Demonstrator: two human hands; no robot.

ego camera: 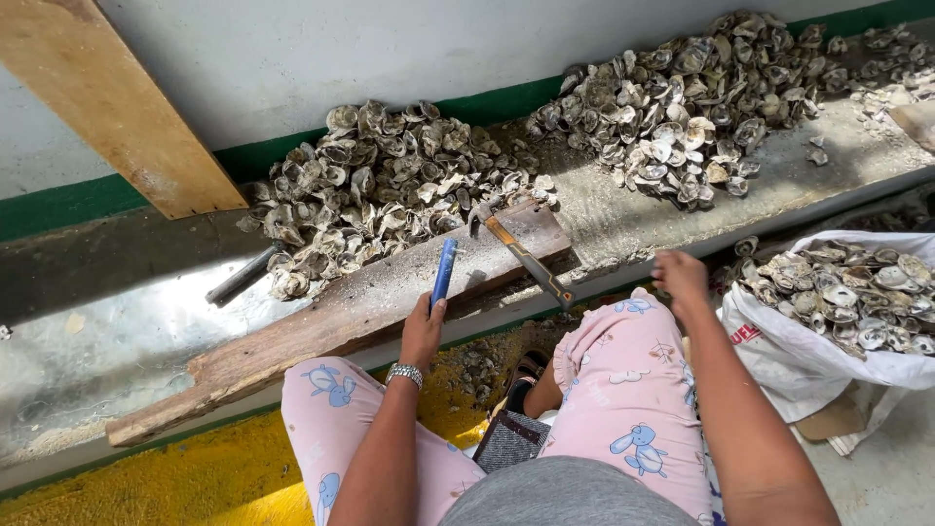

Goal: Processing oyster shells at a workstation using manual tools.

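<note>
My left hand grips a blue-handled tool that stands upright on a worn wooden plank lying across the concrete ledge. A hammer with a yellow and black handle lies on the plank's right end, its head toward the shell pile. My right hand hovers above my right knee, blurred, fingers curled, with nothing visible in it. It is between the hammer handle and a white sack full of oyster shells.
Two heaps of oyster shells lie on the ledge against the wall. A metal rod rests left of the near heap. A wooden board leans on the wall at upper left. Yellow floor lies below.
</note>
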